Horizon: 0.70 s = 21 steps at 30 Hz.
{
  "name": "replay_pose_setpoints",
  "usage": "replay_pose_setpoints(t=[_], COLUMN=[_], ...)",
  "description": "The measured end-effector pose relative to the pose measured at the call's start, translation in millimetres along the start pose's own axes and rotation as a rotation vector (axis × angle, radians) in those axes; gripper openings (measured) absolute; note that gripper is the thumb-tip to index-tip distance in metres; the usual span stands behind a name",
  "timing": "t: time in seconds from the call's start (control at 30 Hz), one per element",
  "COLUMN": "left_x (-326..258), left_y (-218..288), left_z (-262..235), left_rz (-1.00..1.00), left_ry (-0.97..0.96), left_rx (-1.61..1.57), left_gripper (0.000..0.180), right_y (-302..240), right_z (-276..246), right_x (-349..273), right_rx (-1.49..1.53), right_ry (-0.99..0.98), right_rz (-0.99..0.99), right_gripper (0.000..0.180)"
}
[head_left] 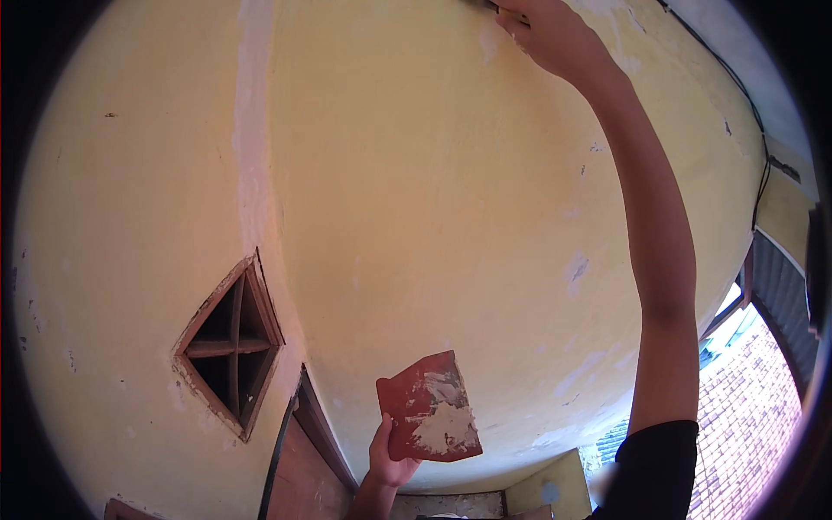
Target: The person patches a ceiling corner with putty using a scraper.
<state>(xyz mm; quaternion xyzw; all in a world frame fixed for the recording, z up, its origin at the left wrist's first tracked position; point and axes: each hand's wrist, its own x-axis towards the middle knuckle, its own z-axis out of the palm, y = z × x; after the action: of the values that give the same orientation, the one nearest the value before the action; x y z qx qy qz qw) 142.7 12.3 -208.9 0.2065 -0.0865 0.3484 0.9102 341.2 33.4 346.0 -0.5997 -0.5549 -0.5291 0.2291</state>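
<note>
Though the yellow wall (416, 217) bears a pale strip (252, 130), seemingly patched, the red board (406, 403) sits low, my right hand (550, 39) clasps a cropped tool (484, 4) above, my left hand (394, 461) grips the board, paste (446, 429) remains, and chips (110, 115) look unfilled.

Seemingly a home: patched wall (433, 217), vent (232, 347), door (303, 472)

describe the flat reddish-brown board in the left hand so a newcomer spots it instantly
Start with the large pale-yellow wall filling most of the view, then drop to the picture's lower middle. There the bare left hand holds a flat, reddish-brown, roughly four-sided board. Unlike the brown, diamond-shaped wall opening left of it, the board is smeared with whitish paste.
</note>
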Motion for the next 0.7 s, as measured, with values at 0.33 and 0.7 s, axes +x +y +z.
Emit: replay_pose_setpoints(t=[0.33, 0.7], left_x=[30.5, 83.6], left_y=[5.0, 1.4], left_z=[10.7, 66.8], left_rz=[-0.047, 0.130], left_ry=[-0.028, 0.017], left_rx=[-0.014, 0.013], left_gripper=[0.058, 0.067], right_y=[47.5, 147.0], right_z=[-49.4, -61.8], right_x=[-3.1, 129.3], right_rx=[0.011, -0.148], right_ry=[0.059, -0.186], right_rz=[0.015, -0.489], right_gripper=[0.032, 0.038])
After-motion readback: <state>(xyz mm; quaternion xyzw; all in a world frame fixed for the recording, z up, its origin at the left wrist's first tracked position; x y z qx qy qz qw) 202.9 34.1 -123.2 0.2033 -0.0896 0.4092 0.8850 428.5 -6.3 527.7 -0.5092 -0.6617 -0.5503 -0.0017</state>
